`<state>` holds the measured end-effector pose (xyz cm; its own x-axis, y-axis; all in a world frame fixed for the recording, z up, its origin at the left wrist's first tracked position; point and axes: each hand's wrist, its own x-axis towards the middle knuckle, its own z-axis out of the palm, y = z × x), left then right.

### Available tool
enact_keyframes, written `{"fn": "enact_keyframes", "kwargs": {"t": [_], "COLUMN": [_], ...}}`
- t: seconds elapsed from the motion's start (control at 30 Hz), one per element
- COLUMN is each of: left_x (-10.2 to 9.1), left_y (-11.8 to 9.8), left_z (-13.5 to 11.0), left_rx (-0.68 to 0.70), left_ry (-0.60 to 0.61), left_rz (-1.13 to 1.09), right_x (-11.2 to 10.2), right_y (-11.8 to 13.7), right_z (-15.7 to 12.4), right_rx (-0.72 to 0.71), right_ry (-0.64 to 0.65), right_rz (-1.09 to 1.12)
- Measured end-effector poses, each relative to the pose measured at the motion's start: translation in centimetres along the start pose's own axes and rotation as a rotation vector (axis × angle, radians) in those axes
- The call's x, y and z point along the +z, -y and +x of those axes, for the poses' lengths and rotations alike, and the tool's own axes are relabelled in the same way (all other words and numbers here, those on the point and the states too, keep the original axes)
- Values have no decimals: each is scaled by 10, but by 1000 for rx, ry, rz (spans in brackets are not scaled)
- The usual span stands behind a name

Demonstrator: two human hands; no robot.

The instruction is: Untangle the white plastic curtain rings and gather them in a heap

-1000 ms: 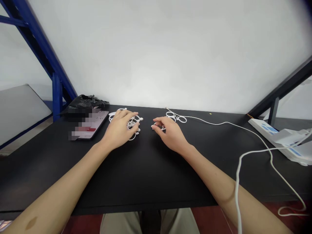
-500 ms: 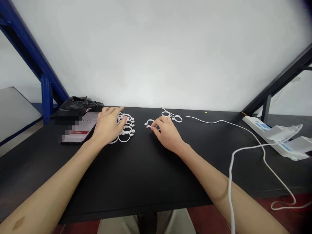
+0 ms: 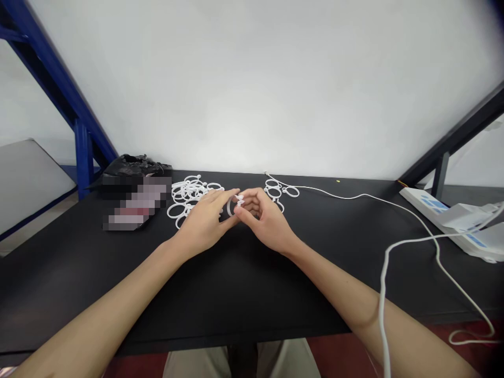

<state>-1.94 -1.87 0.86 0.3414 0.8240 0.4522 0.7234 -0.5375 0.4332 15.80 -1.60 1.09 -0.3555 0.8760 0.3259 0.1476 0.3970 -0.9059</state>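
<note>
My left hand (image 3: 205, 220) and my right hand (image 3: 263, 218) meet at the middle of the black table (image 3: 236, 283). Between their fingertips they pinch one white plastic ring (image 3: 233, 205), held just above the tabletop. A loose pile of several white rings (image 3: 189, 197) lies directly behind my left hand. Up to three more white rings (image 3: 277, 190) lie behind my right hand, at the end of a thin white cord (image 3: 354, 198).
A phone (image 3: 136, 210) and a crumpled black bag (image 3: 136, 165) sit at the back left. A white power strip (image 3: 452, 223) with plugs lies at the right edge, and a thicker white cable (image 3: 409, 247) loops over my right forearm. A blue steel frame (image 3: 59, 94) stands left.
My left hand left the ring pile and moved right; my right hand lifted a ring off the table. Both hands now grip that ring together at the middle.
</note>
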Motion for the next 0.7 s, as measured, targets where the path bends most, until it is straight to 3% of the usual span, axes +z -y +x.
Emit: {"fn": "enact_keyframes", "kwargs": {"t": [0.17,0.4,0.47,0.6,0.7], "left_x": [-3,-6,-8,-15,-20], "left_y": [-5,-9,-4,22,48], "left_z": [0,0,2,15,34], "left_rx": [51,-10,-29,-140,-229], "left_ry": [123,87,33,-79,-42], "left_rz": [-46,-116,-90,133,335], "right_x": [-6,-12,-13,-22,-35], "right_y": [7,5,1,-5,-8], "right_z": [2,5,6,9,10], "right_rx": [-109,1,12,-46,-62], "right_ry": [-35,5,-29,-126,-130], "right_rz": [-202,20,-26,-516,-893]}}
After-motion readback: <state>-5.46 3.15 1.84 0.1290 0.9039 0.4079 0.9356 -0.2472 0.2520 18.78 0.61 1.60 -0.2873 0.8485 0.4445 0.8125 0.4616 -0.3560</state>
